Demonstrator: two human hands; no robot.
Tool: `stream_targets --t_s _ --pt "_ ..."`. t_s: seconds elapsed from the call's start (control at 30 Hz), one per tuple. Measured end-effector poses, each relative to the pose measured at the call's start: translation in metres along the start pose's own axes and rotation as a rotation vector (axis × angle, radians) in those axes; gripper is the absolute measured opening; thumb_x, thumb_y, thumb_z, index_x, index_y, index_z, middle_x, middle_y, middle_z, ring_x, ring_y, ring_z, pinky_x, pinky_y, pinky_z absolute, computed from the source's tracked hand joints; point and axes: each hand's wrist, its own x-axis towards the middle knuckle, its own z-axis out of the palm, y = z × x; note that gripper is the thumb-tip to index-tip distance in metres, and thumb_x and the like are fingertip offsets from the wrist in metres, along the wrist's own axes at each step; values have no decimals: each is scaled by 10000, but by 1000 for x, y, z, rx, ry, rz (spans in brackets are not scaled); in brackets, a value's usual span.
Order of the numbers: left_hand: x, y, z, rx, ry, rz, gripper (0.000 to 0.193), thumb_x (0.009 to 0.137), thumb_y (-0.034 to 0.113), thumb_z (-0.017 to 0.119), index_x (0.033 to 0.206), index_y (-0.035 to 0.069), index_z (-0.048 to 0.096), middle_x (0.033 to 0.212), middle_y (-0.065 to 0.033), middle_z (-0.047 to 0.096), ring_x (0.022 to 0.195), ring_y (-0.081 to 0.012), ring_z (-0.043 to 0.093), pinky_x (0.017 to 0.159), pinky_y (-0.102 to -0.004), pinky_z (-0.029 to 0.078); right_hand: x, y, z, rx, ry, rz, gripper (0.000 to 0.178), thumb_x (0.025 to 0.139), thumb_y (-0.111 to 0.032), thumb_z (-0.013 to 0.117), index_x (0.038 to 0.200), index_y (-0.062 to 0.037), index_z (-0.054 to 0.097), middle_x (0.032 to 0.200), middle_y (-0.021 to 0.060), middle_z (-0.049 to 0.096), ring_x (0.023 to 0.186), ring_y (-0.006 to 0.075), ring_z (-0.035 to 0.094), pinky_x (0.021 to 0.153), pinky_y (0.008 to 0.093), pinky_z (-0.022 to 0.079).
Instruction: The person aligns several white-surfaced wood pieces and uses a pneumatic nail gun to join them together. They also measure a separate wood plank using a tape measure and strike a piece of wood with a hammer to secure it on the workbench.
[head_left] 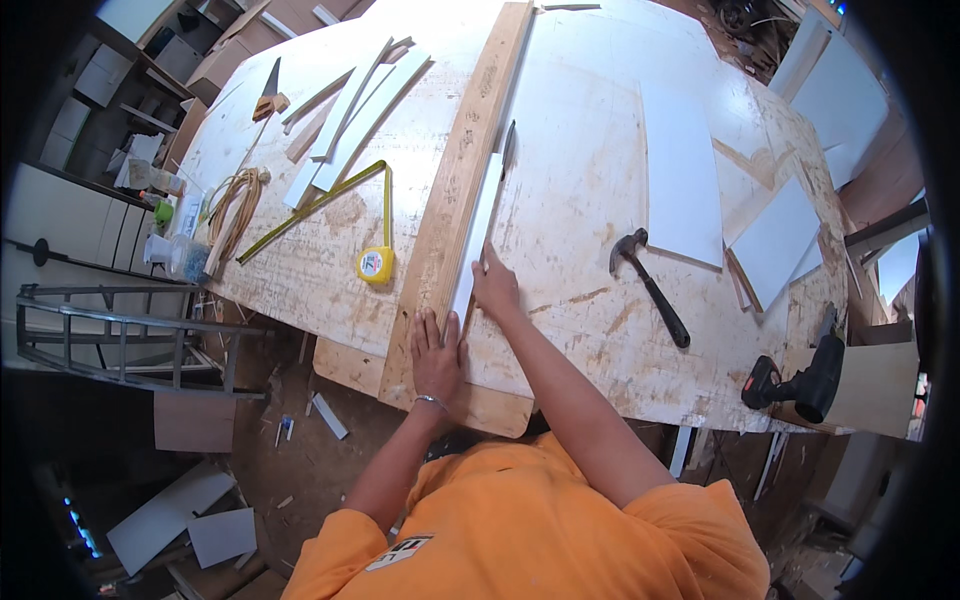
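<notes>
A long wooden beam (pixel 468 150) runs away from me across the worktable. Along its right side lies a narrow white strip of board (pixel 486 205). My left hand (pixel 437 360) rests flat, fingers stretched out, over the near end of the beam and beside the strip. Slightly farther off, my right hand (pixel 497 288) grips the strip at its right edge, with thumb and forefinger at the strip; its other fingers are partly hidden. A slim dark object (pixel 510 145), its kind unclear, lies beside the strip's far end.
Left of the beam are a yellow tape measure (pixel 374 264) with its blade out, several white strips (pixel 370 125), a handsaw (pixel 270 95) and coiled cord (pixel 235 205). To the right lie a hammer (pixel 650 288), white panels (pixel 683 170) and a cordless drill (pixel 800 383). A metal ladder (pixel 130 335) stands left.
</notes>
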Motion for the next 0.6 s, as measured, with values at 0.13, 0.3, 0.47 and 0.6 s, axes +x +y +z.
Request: stream_targets --t_s 0.13,0.3,0.47,0.6 --pt "14 2 9 40 0 4 570 1023 289 543 1552 120 414 1623 -277 287 1510 -481 241 1211 -563 243 -23 2 8 -1 8 -44 691 984 -328 603 1591 -118 347 891 254 729 894 398 727 848 466 558" --pt "51 6 25 113 28 18 582 1008 260 554 1553 109 414 1630 -261 286 1520 -454 244 1216 -553 251 -19 3 4 31 11 -66 680 978 -313 607 1576 -93 371 868 244 729 861 398 726 841 460 562" --pt "65 11 29 126 13 22 611 989 239 567 1558 90 403 1638 -249 273 1527 -438 239 1220 -543 255 -20 6 3 -1 -8 -39 665 976 -293 598 1565 -70 384 843 241 727 853 397 728 818 468 561" --pt "79 12 31 118 15 6 613 998 253 555 1564 88 387 1644 -246 260 1536 -437 217 1230 -543 228 -8 1 6 -17 75 -115 638 980 -289 591 1555 -83 408 840 245 726 855 398 729 817 471 559"
